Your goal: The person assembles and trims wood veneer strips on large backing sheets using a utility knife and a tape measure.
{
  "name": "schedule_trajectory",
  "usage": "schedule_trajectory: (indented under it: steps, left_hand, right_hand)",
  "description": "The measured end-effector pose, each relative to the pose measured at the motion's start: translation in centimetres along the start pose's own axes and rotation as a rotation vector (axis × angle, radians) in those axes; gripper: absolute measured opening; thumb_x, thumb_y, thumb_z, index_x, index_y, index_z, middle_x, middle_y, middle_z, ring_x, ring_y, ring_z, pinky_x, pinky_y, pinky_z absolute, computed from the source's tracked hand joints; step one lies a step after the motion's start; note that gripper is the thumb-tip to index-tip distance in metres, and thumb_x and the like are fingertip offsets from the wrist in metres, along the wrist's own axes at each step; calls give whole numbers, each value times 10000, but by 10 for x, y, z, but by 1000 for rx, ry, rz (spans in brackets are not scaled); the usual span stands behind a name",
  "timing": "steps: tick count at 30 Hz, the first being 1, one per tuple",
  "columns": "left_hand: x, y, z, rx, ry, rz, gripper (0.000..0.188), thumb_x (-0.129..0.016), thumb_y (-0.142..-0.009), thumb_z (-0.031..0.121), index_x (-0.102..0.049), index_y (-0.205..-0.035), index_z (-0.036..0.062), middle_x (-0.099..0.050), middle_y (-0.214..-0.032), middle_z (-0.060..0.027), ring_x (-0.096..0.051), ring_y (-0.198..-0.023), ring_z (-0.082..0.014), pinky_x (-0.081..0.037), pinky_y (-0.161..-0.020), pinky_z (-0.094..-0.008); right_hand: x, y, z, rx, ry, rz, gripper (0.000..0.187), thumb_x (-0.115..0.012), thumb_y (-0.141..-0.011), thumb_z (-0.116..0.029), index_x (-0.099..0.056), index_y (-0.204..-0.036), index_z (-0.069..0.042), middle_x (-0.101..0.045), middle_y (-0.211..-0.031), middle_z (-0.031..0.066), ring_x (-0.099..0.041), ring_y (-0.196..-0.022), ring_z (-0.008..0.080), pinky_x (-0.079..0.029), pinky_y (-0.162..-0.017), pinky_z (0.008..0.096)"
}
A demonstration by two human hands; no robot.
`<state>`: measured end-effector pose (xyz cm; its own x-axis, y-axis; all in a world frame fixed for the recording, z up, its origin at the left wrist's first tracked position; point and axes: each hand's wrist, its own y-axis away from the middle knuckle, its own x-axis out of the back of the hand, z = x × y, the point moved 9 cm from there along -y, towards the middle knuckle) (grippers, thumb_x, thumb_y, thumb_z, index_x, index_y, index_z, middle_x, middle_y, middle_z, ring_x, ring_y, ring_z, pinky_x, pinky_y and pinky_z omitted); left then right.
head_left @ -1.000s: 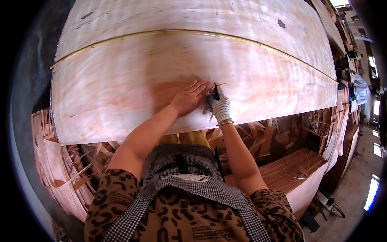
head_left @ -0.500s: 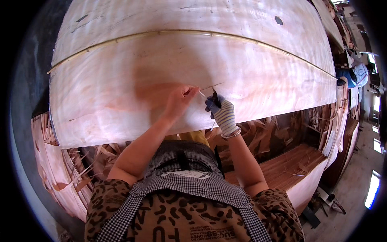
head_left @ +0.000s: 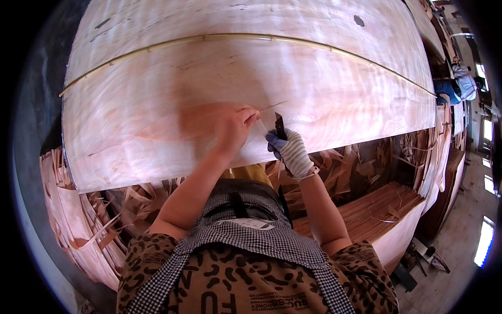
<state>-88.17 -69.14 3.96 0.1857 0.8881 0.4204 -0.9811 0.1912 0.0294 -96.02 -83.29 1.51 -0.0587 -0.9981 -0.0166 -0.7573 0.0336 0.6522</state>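
Note:
A large pale wood veneer sheet (head_left: 340, 99) spreads out before me. My left hand (head_left: 234, 125), bare, is closed just over it, thumb and fingertips pinching the end of a thin whitish strip (head_left: 263, 125) that slants toward the other hand. By those fingertips a fine dark crack (head_left: 276, 105) runs to the right in the veneer. My right hand (head_left: 294, 154) wears a striped glove with blue-grey fingertips and grips a dark-bladed knife (head_left: 280, 127). Its blade points up and away from me, apart from the left fingers.
A long thin bamboo rod (head_left: 209, 37) lies across the sheet. The veneer has a dark hole (head_left: 358, 21) at the far right. Torn veneer scraps (head_left: 334, 175) lie below the near edge, beside a stack of brown sheets (head_left: 366, 212). Another person (head_left: 457, 86) is at the far right.
The knife blade has turned more upright, and my right hand has shifted slightly down and right. My left hand keeps its pinch near the crack, its back now turned over more.

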Motion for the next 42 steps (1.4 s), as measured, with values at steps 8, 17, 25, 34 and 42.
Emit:
schedule_trajectory:
  steps: [8, 17, 25, 34, 42]
  left_hand:
    - [38, -12, -1, -287, -440, 153, 315, -557, -796, 161, -544, -1099, 74, -541, -1091, -95, -515, -982, -251, -417, -850, -368]
    - [-61, 13, -12, -674, -662, -349, 396, -479, -829, 192, -459, -1202, 59, -375, -1319, -95, -319, -1240, -242, -218, -1046, -373]
    - [-46, 3, -14, -517, -604, -369, 397, -549, -781, 214, -504, -1160, 105, -386, -1297, -113, -310, -1238, -267, -214, -1032, -437]
    - [131, 98, -94, -133, -500, 180, 416, -539, -728, 42, -507, -1139, 94, -426, -1253, -102, -360, -1204, -260, -259, -1010, -433]
    - [257, 143, -142, 156, -617, 531, 466, -521, -719, -11, -473, -1176, 63, -394, -1293, -111, -342, -1213, -299, -241, -1020, -436]
  right_hand:
    - [14, -59, 6, 165, 0, 108, 153, -625, -770, -165, -587, -806, -22, -565, -567, 39, -433, -409, 99, -338, -384, 236]
    - [26, -84, 37, 147, 457, 261, 226, -607, -759, -232, -603, -840, -21, -602, -640, 135, -574, -552, 245, -455, -522, 339]
    - [55, -60, -19, 165, 539, 263, 144, -534, -782, -91, -572, -908, -31, -627, -693, 92, -529, -460, 125, -392, -387, 267]
    - [-154, -63, 0, 40, 497, -258, 330, -650, -758, -379, -554, -772, -64, -533, -574, 4, -457, -433, 61, -331, -381, 208]
    - [-340, -98, 25, 96, 499, -434, 215, -585, -784, -203, -567, -847, 2, -594, -596, 85, -543, -453, 148, -416, -417, 301]
